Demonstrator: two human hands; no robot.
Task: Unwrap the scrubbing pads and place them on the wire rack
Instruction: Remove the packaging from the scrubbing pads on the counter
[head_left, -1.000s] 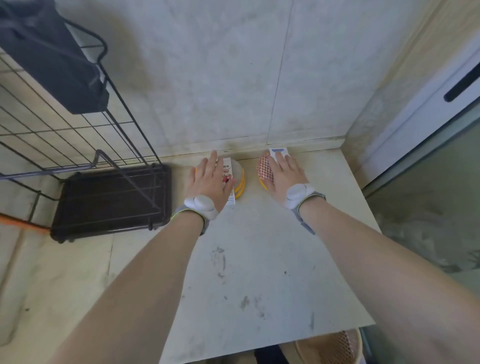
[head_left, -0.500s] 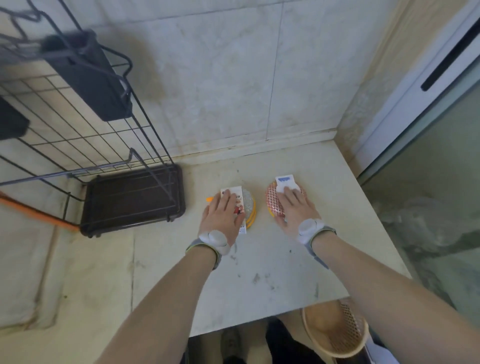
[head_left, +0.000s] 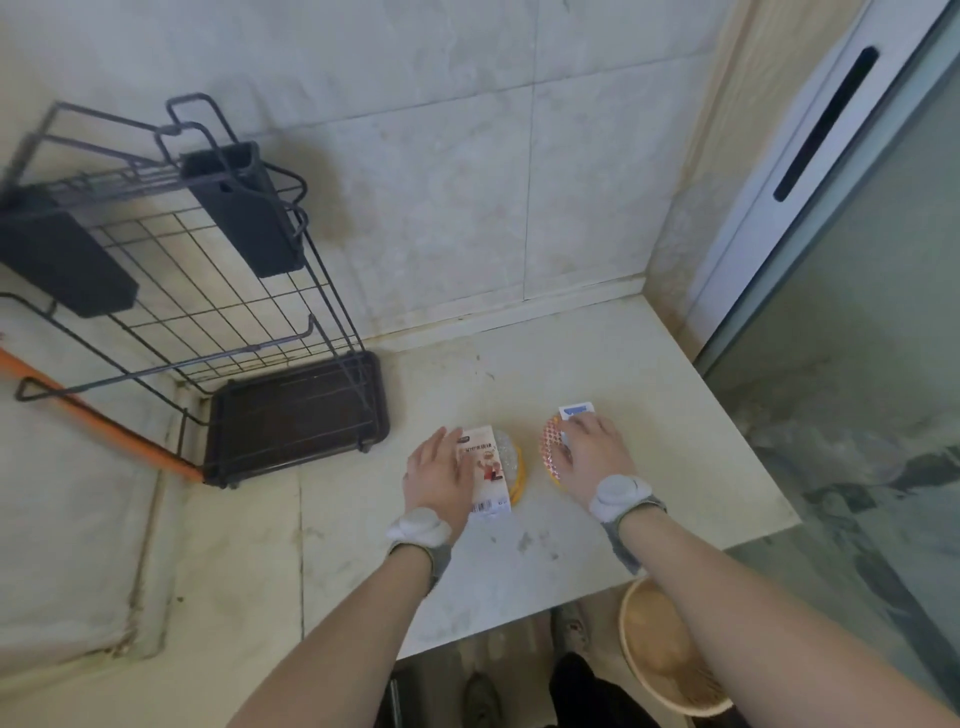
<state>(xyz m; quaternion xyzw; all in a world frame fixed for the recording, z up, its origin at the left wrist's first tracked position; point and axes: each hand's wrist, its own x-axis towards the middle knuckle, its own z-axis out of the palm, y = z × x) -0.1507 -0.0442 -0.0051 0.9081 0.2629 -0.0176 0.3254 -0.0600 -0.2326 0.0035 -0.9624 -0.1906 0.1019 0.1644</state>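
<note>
On surface (head_left: 649, 415) centre: left hand (head_left: 439, 470) flat on carded pad pack (head_left: 493, 467), right hand (head_left: 592, 452) flat on netted pad (head_left: 550, 452); neither gripping. Pin pack, peel card first; wire rack (head_left: 208, 291) far left.

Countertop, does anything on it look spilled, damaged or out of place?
Nothing spilled or broken. The countertop has dark smudges near its front edge. Both scrubbing pads, one under the left hand and one under the right hand, lie flat in their wrappers.
</note>
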